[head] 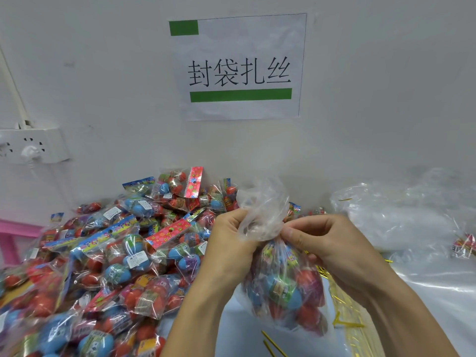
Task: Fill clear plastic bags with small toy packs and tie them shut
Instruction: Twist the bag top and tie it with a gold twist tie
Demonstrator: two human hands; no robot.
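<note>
While both hands grip the gathered neck of one filled bag [280, 276] held above the worktop [231, 328], left hand [231, 243] and right hand [332, 246] pinching it, no tie shows on it yet; ties [345, 323] lie nearby, and a heap of packs [103, 253] remains unbagged.

- Even, bright, soft light is falling over the whole scene, casting only faint shadows on the white wall [103, 73].
- Glare is streaking across the heap of clear plastic [412, 215] at the right.
- The toy packs [51, 318] at the lower left are smearing into blur, while the printed sign [239, 68] is staying sharp.
- Wide-angle distortion is bending the edges, tilting the wall socket [33, 145].
</note>
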